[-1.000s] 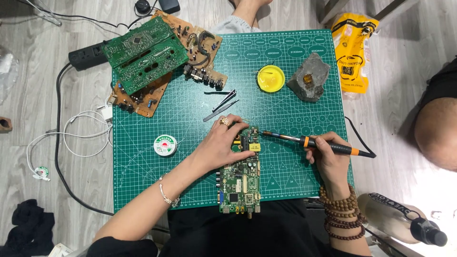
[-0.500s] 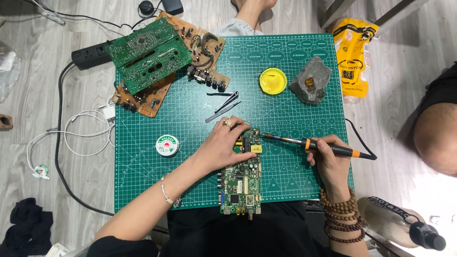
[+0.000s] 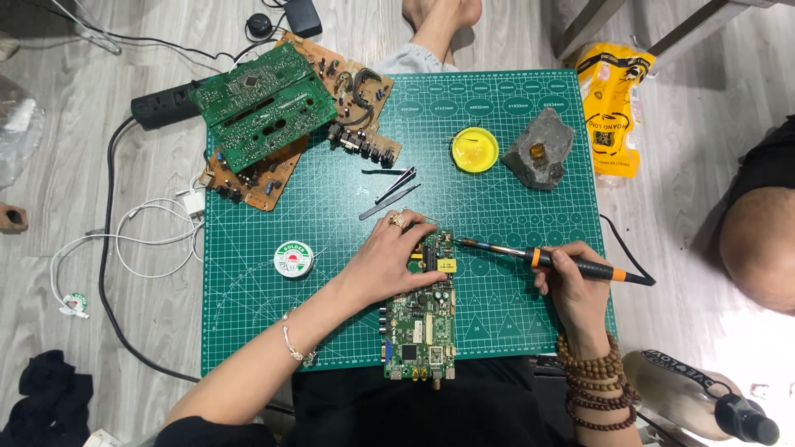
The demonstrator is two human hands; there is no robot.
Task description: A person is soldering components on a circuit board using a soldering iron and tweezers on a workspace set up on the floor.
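A green cutting mat (image 3: 248, 331) covers the floor in front of the seated person and serves as the work surface. At its near edge lies a small green circuit board (image 3: 419, 327), part of it overhanging toward the lap. The left hand (image 3: 397, 261) lies flat on the upper part of this board, fingers spread and pressing down to pin it; whether something thin is also pinched under the fingertips, I cannot tell. The right hand (image 3: 571, 285) is closed in a pen grip around a soldering iron (image 3: 546, 260), whose tip meets the board's top right corner, just beside a yellow component.

This looks like the soldering of a joint at that corner. The next move would call for a steady tip and a board that does not shift, with the left fingers close to the hot end.

At the mat's far left corner, stacked circuit boards (image 3: 265, 103) lie well apart. A grey iron stand (image 3: 540, 149) and a yellow round tin (image 3: 475, 150) sit beyond the iron, tweezers (image 3: 389, 192) just above the left hand, and a solder spool (image 3: 293, 259) to its left. Nothing blocks the iron's path.
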